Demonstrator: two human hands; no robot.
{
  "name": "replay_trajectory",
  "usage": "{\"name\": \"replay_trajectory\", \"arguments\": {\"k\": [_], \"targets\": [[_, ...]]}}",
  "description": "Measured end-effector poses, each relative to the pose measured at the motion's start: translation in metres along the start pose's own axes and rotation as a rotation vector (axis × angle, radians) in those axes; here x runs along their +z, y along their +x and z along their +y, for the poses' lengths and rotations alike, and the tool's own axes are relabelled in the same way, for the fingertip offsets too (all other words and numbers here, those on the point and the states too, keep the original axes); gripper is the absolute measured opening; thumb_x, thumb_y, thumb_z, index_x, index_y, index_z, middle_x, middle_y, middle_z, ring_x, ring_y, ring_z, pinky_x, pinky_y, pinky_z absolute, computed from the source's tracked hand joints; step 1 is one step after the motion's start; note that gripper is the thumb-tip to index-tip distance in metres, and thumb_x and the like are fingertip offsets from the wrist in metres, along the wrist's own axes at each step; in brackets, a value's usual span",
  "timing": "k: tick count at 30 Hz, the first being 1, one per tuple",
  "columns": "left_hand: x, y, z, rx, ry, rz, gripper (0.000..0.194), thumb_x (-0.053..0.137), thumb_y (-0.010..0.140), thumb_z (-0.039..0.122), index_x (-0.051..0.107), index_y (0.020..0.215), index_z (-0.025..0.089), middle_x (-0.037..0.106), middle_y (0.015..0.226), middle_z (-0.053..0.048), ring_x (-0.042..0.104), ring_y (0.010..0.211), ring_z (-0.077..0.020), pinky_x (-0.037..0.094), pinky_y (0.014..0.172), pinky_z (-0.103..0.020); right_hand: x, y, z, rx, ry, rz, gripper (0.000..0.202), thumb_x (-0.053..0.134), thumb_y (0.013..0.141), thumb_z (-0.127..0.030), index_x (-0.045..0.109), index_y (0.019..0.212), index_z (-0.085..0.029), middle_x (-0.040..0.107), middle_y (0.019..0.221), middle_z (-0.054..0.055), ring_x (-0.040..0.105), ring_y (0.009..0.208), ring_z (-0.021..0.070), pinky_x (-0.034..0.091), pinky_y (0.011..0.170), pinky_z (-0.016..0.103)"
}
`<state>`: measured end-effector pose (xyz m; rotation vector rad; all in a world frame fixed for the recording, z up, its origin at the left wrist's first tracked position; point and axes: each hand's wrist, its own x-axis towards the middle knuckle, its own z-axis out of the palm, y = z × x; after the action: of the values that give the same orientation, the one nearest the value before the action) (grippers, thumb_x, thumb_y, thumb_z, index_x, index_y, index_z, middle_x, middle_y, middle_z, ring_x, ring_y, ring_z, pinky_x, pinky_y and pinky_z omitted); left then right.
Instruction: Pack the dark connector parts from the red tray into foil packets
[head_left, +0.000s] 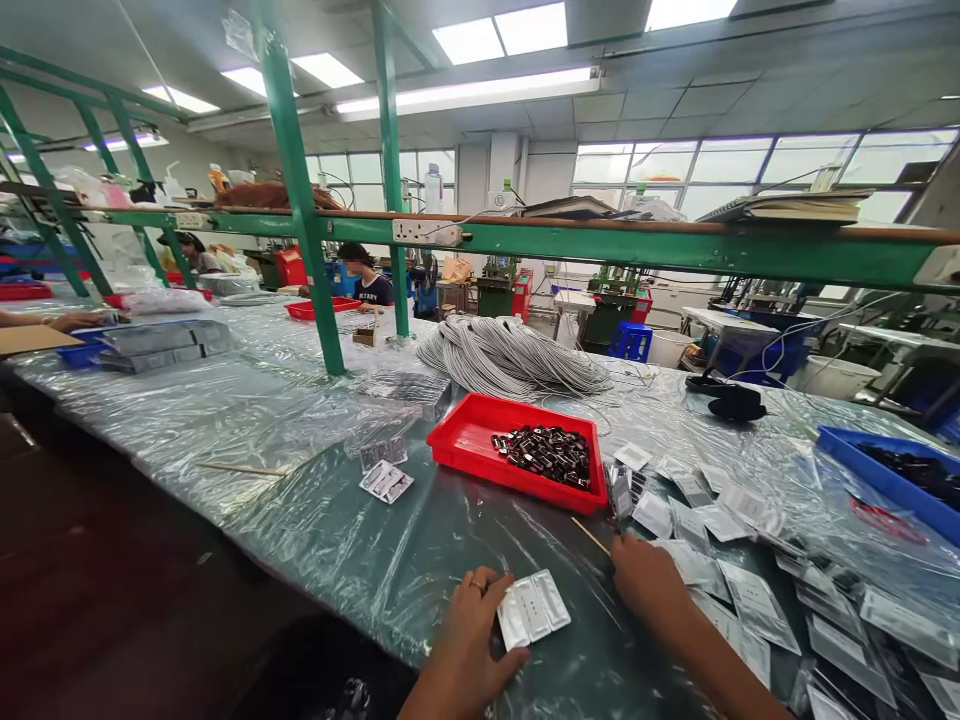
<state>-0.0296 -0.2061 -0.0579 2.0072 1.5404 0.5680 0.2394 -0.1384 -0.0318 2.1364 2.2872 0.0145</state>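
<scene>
My left hand [474, 632] grips the left edge of a small white-and-silver tray [534, 608] with three sections, thumb below it and fingers above. The tray lies on the plastic-covered table. My right hand [649, 578] reaches forward to the right, fingers bent together; what they pinch is hidden. Just beyond its fingertips stands a clear-and-dark packet [619, 488], and a thin wooden stick [591, 536] lies beside them. Ahead is a red bin [466, 432] holding many small dark shiny parts [546, 452]. Another small silver tray [387, 482] lies left of the bin.
Many flat white packets [757, 600] spread under and beyond my right forearm. A blue bin [832, 445] stands far right. Behind the red bin lies a coiled grey cable bundle [514, 355]. A green post [300, 200] rises from the table. A co-worker [367, 280] sits across.
</scene>
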Motion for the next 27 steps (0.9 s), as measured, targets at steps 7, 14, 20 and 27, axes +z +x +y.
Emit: {"name": "replay_trajectory", "arguments": {"k": [7,14,20,27], "targets": [[0.008,0.003,0.011,-0.083,-0.051,0.117,0.064,0.073,0.061,0.024,0.056,0.123,0.015,0.061,0.121,-0.011,0.052,0.117,-0.0305,0.035,0.106,-0.045,-0.019,-0.013,-0.058,-0.152,1.700,-0.138,0.020,0.054,0.080,-0.037,0.041,0.071,-0.024,0.037,0.055,-0.007,0.035,0.046,0.0113,0.029,0.048,0.025],[0.017,0.001,0.009,-0.114,-0.103,0.205,0.080,0.070,0.059,0.023,0.042,0.134,0.016,0.059,0.127,-0.013,0.053,0.119,-0.0310,0.036,0.106,-0.047,-0.003,-0.002,-0.155,-0.037,2.365,-0.169,0.054,0.067,0.078,-0.045,0.031,0.045,-0.021,0.019,0.039,-0.011,0.009,0.040,0.0066,0.015,0.040,0.026],[0.019,0.002,0.007,-0.115,-0.100,0.200,0.081,0.071,0.059,0.027,0.043,0.134,0.013,0.058,0.131,-0.016,0.050,0.124,-0.0340,0.032,0.110,-0.052,0.001,0.001,-0.157,-0.057,2.327,-0.136,0.053,0.070,0.077,-0.045,0.034,0.045,-0.021,0.023,0.040,-0.011,0.013,0.039,0.0063,0.017,0.041,0.025],[0.026,0.003,0.005,-0.052,-0.045,0.295,0.068,0.066,0.059,0.022,0.049,0.125,0.018,0.064,0.121,-0.013,0.056,0.119,-0.0353,0.038,0.105,-0.054,0.020,-0.002,-0.161,-0.203,2.161,-0.190,0.054,0.064,0.084,-0.047,0.036,0.046,-0.021,0.027,0.043,-0.009,0.021,0.043,0.0079,0.020,0.046,0.027]]}}
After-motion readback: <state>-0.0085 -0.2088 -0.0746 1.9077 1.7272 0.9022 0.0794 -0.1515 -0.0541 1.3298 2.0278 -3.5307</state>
